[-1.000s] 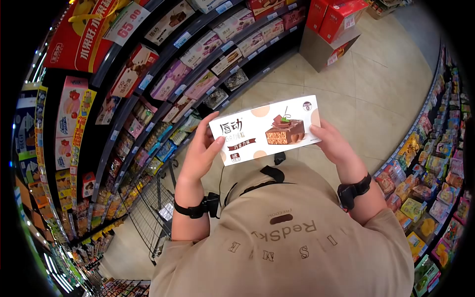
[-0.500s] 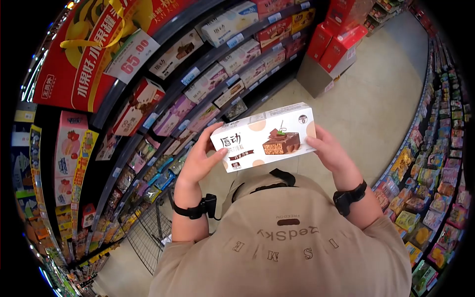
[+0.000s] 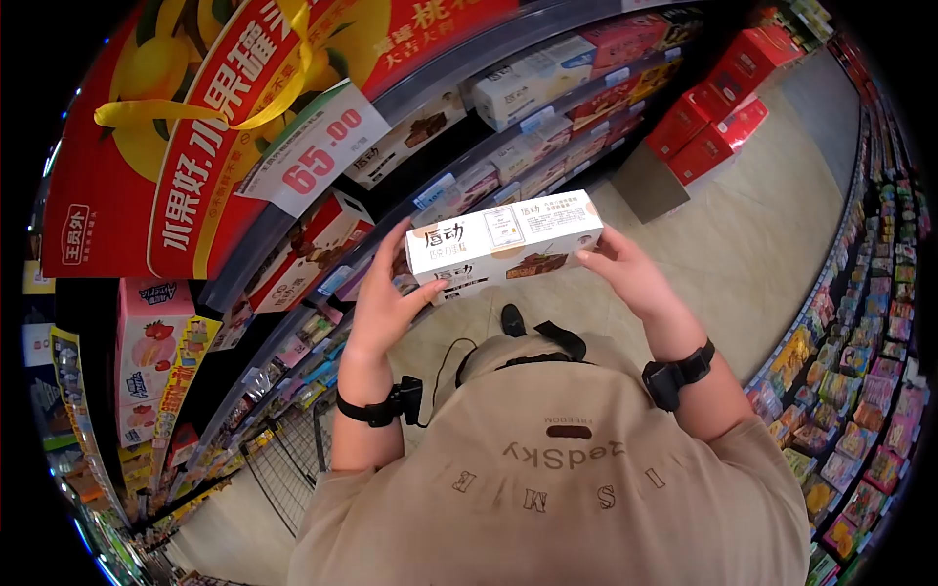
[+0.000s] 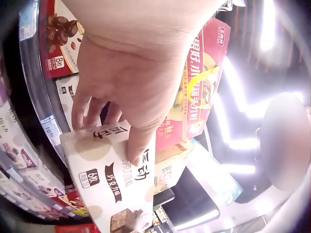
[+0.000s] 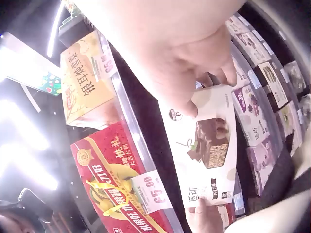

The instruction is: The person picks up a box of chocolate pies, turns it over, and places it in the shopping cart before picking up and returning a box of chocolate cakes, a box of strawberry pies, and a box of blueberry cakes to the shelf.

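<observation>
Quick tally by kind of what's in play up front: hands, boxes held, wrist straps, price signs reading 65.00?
Hands: 2, left hand and right hand
Boxes held: 1, the cake box
Wrist straps: 2, left strap and right strap
Price signs reading 65.00: 1, the sign
Total: 6

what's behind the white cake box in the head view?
Behind the white cake box, held by the left hand and right hand, are shelves of boxed snacks with price tags. The products directly behind the box are covered, as are most of the fingers gripping its far side.
</observation>
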